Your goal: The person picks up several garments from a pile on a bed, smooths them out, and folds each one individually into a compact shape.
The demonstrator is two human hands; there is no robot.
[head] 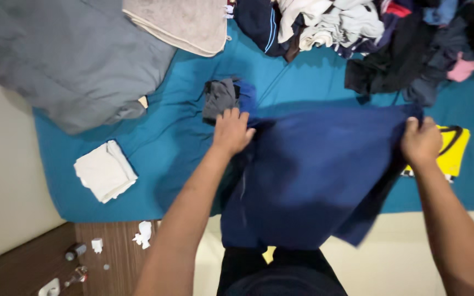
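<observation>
A dark blue garment (314, 170) hangs spread between my two hands above the teal bed sheet (176, 126). My left hand (231, 131) grips its upper left edge. My right hand (421, 141) grips its upper right corner. The cloth drapes down toward me and hides my lap. Just beyond my left hand lies a small folded stack of grey and blue clothes (226, 97).
A heap of mixed unfolded clothes (379, 38) fills the far right. A yellow garment (453, 151) lies behind my right hand, a folded white cloth (105, 171) at left, a grey blanket (67, 55) and beige towel (185, 22) far left. Small bottles and tissue (144, 234) sit on the wooden surface.
</observation>
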